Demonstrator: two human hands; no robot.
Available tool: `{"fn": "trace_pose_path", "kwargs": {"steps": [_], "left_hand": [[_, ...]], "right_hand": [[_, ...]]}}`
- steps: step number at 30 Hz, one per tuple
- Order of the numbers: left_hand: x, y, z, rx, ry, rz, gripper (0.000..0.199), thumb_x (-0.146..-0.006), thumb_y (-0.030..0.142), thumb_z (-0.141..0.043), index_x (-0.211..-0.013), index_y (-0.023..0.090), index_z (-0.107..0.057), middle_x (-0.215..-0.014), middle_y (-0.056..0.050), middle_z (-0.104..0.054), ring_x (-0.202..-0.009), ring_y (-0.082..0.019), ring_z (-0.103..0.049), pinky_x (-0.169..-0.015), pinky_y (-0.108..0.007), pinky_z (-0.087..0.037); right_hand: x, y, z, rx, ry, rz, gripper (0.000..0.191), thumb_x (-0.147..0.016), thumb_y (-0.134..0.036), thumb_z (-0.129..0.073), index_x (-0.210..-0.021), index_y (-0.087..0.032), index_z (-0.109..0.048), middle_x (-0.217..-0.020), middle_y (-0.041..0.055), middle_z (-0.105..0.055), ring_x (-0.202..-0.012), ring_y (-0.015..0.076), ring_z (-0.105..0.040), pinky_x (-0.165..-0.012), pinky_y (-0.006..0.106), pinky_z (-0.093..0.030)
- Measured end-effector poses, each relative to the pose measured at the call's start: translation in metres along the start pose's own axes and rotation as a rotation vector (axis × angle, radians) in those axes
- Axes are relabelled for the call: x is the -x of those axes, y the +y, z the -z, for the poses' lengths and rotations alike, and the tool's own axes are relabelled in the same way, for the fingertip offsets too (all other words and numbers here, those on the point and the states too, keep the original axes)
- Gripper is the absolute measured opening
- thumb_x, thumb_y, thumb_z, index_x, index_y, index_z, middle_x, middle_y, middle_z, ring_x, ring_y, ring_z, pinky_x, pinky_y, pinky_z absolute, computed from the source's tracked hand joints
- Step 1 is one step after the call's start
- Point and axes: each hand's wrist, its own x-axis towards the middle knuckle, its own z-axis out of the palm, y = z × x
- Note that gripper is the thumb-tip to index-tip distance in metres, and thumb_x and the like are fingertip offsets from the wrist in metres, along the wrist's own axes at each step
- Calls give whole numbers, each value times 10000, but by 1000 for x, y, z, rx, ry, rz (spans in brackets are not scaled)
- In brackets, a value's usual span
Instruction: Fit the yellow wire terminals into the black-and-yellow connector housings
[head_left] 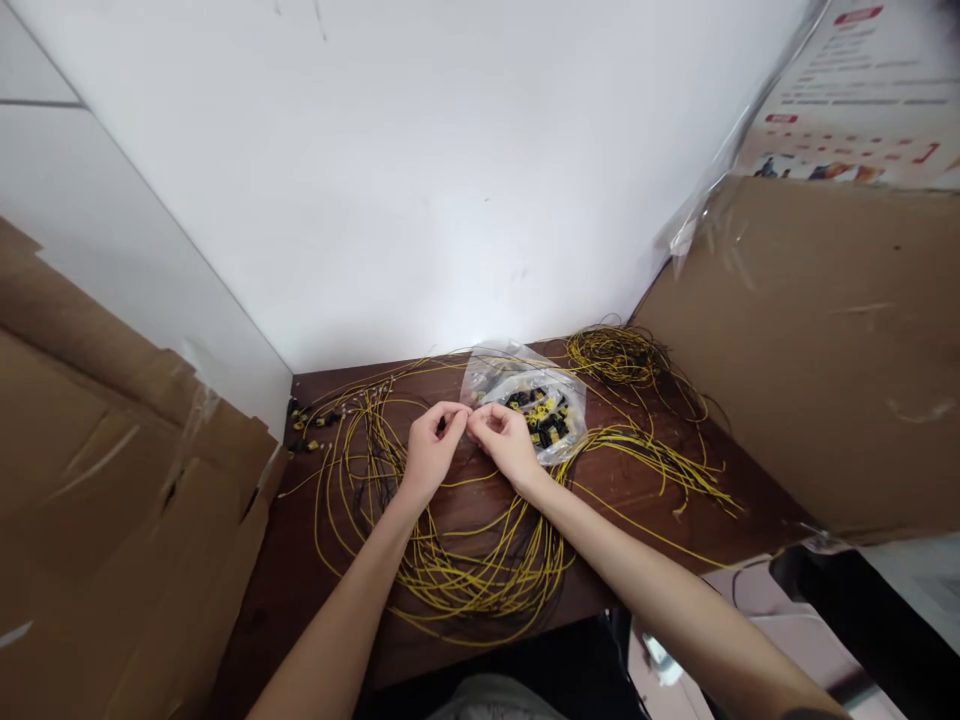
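Observation:
My left hand (436, 440) and my right hand (504, 437) meet at their fingertips over the table, both pinched closed. Whatever lies between the fingertips is too small to make out. Just right of my right hand, a clear plastic bag (576, 408) lies open with small black and yellow connectors (546, 415) inside. Beneath my hands and forearms, a loose bundle of yellow and black wires (480, 590) curves across the table. Its ends spread out to the left and to the right.
A tangled coil of wires (619, 355) sits at the back right of the brown table (292, 560). Several black and yellow connectors (304, 420) lie at the left edge. Cardboard walls (112, 520) flank both sides, and a white wall (450, 200) stands behind.

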Motion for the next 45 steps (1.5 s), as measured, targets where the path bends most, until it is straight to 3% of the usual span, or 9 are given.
{"fn": "trace_pose_path", "kwargs": {"steps": [5,10,17,27,36,40,45], "left_hand": [[-1,-2,2,14,-83,45,135,-789,250,-536,-825,151,-621,-714,-3,-569,-645,-112,-489,-595,-207,-377],[1,2,2,55,-30,122,135,-788,279,-553,-860,165,-557,-658,30,-464,-604,-100,-428,-567,-197,-351],[5,14,2,-20,-43,197,157,-823,325,-520,-779,176,-534,-728,1,-513,-699,-134,-485,-654,-230,-392],[7,13,5,-56,-15,185,133,-816,308,-539,-785,180,-556,-727,-2,-534,-688,-132,-496,-634,-230,-389],[6,7,-3,195,-14,274,176,-778,328,-561,-793,158,-519,-642,25,-471,-523,-74,-390,-470,-190,-295],[7,2,-4,447,-35,349,89,-721,190,-470,-807,171,-480,-622,30,-476,-497,-71,-385,-455,-179,-292],[8,-2,-1,547,-128,394,239,-632,69,-443,-847,171,-460,-592,52,-463,-482,-62,-424,-471,-179,-333]], "right_hand": [[0,9,0,9,-72,58,175,-711,-319,-596,-658,-164,-536,-583,-37,-502,-507,82,-406,-519,211,-344],[2,10,-1,-62,-95,22,193,-750,-342,-590,-695,-163,-544,-611,-20,-512,-546,96,-422,-540,222,-344],[3,8,-2,-113,-102,-62,197,-777,-342,-580,-691,-174,-522,-556,-47,-400,-511,89,-333,-494,224,-275],[0,7,-3,-142,-114,-93,197,-765,-347,-592,-697,-171,-539,-546,-45,-406,-505,87,-341,-485,223,-270],[-3,6,5,-151,-108,-72,243,-705,-396,-650,-720,-164,-581,-542,-44,-472,-446,66,-346,-415,203,-263],[-1,6,5,-154,-151,-59,238,-717,-394,-641,-718,-165,-577,-574,-29,-538,-428,59,-362,-405,198,-272],[-1,5,8,-170,-206,-92,255,-690,-393,-661,-722,-154,-578,-591,-17,-567,-420,50,-390,-383,182,-278]]}}
